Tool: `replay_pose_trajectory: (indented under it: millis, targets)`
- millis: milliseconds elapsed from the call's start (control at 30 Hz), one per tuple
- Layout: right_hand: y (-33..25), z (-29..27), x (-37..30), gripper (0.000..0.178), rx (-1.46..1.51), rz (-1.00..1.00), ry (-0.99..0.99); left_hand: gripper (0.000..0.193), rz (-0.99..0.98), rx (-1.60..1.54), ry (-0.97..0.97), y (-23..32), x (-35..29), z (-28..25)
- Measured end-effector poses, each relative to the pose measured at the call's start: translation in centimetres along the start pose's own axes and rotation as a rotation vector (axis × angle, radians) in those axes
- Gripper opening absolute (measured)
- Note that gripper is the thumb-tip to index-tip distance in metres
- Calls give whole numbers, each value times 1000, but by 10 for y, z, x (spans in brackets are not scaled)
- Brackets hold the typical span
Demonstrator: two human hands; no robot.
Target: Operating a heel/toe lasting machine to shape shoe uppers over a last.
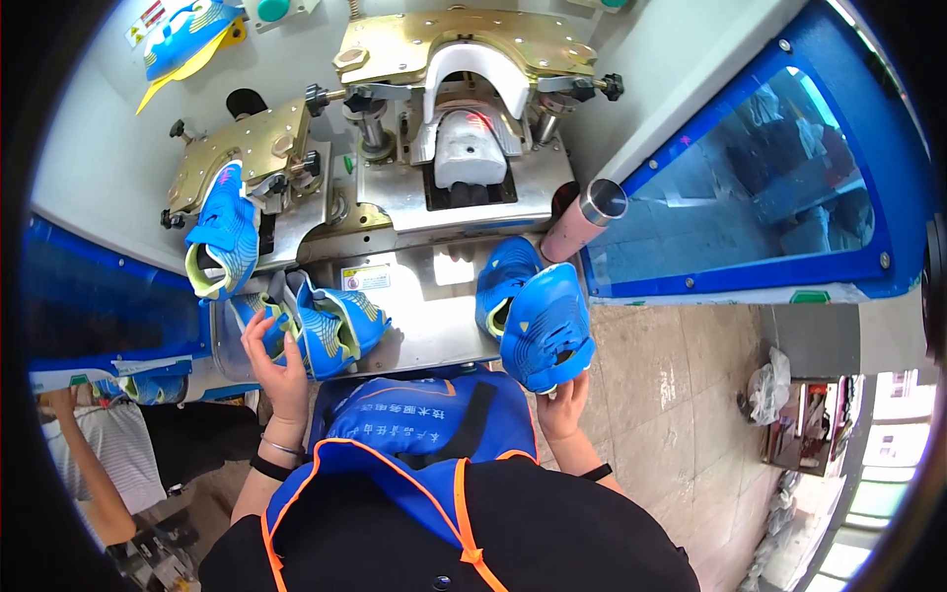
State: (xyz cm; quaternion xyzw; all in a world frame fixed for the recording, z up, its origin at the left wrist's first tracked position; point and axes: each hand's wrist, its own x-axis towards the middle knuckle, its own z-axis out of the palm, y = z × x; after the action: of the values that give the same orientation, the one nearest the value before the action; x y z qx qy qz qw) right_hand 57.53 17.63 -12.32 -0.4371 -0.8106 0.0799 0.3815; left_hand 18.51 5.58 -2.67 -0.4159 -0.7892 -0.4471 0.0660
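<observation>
My right hand (564, 403) grips the lower end of a bright blue shoe upper (546, 335), which is held tilted at the right of the metal ledge. Another blue upper (507, 272) lies partly behind it. My left hand (276, 370) is at the ledge's left part, fingers apart and curved, touching the edge of a group of blue uppers with lime-green linings (340, 331). Above them, one more blue upper (225, 237) sits at the machine's left station. The right station's silver heel form (471, 148) is bare, with a white curved pad (483, 64) around its far side.
Brass-coloured plates (533, 39) with black knobs top both stations. A pink bottle (584, 219) stands at the ledge's right end, beside a blue-framed window panel (740, 187). A blue and yellow shoe piece (192, 44) hangs upper left. Another person's arm (94, 474) shows at left.
</observation>
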Motion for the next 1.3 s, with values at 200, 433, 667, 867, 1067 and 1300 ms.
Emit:
replay_pose_trajectory:
  millis: [200, 433, 667, 867, 1067, 1300]
  targets:
    - [-21, 5, 43, 48, -141, 35, -289, 27, -34, -15, -35, -5, -9, 0]
    - [-40, 12, 71, 50, -183, 44, -217, 25, -69, -43, -29, -22, -5, -30]
    - [-57, 37, 82, 28, -432, 84, -217, 21, -67, -60, -80, -44, 6, -48]
    - [-50, 17, 83, 27, -622, 188, -205, 15, -52, -160, -133, -69, 12, -57]
    - [-79, -6, 85, 39, -564, 252, -313, 18, -7, -195, -158, -76, 15, -65]
    - [-143, -31, 190, 26, -369, -38, 92, 18, 133, -248, -163, -90, 23, -71]
